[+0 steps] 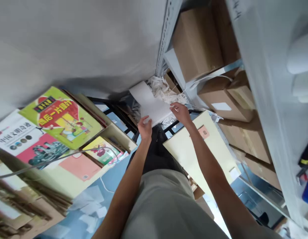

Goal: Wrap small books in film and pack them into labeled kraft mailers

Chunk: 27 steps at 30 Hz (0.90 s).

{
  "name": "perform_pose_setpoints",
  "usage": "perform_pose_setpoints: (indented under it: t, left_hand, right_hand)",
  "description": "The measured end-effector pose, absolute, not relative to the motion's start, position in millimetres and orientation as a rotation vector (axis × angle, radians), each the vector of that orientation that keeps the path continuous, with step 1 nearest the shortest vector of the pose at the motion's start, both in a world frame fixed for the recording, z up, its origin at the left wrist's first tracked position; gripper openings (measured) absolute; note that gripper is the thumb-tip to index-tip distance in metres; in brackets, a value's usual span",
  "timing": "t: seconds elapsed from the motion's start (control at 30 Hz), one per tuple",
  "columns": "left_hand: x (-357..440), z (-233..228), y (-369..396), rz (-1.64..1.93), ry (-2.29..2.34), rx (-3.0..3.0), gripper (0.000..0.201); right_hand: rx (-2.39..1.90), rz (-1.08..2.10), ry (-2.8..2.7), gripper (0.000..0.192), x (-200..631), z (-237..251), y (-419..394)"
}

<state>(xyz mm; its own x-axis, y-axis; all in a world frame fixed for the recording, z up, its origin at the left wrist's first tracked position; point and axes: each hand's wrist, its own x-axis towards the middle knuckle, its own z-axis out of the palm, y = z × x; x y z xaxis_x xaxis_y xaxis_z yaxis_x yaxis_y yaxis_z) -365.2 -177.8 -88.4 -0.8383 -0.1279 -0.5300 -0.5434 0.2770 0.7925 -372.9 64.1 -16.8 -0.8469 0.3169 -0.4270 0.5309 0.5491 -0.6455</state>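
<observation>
Both my hands reach down to a white sheet or thin packet of paper point(150, 101) held low in front of me. My left hand point(145, 127) grips its near edge with the fingers curled on it. My right hand point(181, 112) rests on its right edge, fingers closed over the paper. Behind the sheet lies a heap of white paper strips point(166, 90). Just below my right forearm a pale yellow flat book or board point(193, 151) with a small pink label sticks out.
Cardboard boxes point(197, 39) fill metal shelves on the right. Stacks of colourful books point(61, 119) and flat cartons lie on the left. Blue floor with scraps of white paper point(91, 202) shows below. A white wall is above.
</observation>
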Motion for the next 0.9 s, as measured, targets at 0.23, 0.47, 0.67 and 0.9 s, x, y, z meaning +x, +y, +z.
perform_pose_setpoints:
  t: [0.23, 0.47, 0.67, 0.9]
  left_hand:
    - [-338, 19, -185, 1.539, 2.414, -0.203, 0.032]
    - [-297, 103, -186, 1.593, 2.365, 0.366, 0.022]
    - [-247, 129, -173, 1.658, 2.183, 0.334, 0.032]
    - [-171, 130, -148, 1.642, 2.019, 0.411, 0.03]
  right_hand:
    - [0.745, -1.657, 2.433, 0.054, -333, 65, 60]
    - [0.771, -1.688, 2.681, 0.062, -263, 145, 60]
    - [0.852, -1.505, 2.867, 0.063, -159, 199, 90]
    - [0.843, -1.358, 2.942, 0.062, -26, 234, 112]
